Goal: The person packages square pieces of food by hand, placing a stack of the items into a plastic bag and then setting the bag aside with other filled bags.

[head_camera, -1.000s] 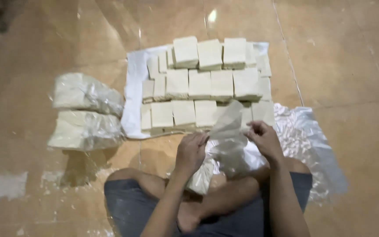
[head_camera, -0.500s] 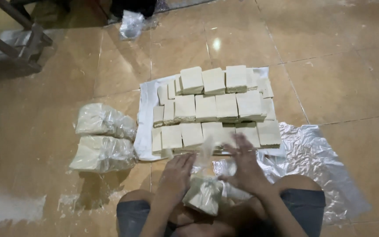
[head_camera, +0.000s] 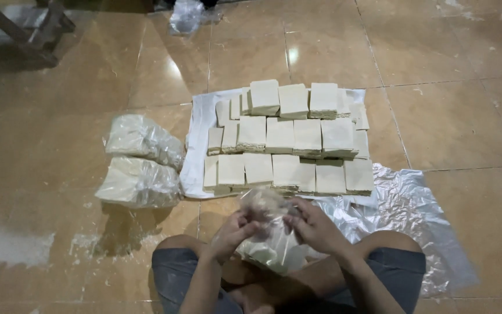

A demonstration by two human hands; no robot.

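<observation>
Polished brown floor tiles stretched around the seated person, glossy enough to catch a lamp glare. Both hands met over the lap: the left hand and the right hand each pinched the gathered neck of a clear plastic bag, their grip closed on the crumpled film, with pale blocks visible inside the bag between the knees. Done well, twisting such a neck would call, I judged, for firm, even pinching close to the contents, so the thin film bunched tight without tearing (it looked flimsy). Just ahead, a white sheet carried rows of cream square blocks, flat-topped, matte, stacked in neat tiers. Well apart to the person's left lay two filled bags, lumpy and cloudy, touching one another. A loose sheet of crinkled clear plastic spread beside the right knee, shiny and wrinkled. Dark wooden furniture legs stood at the far corner.
</observation>
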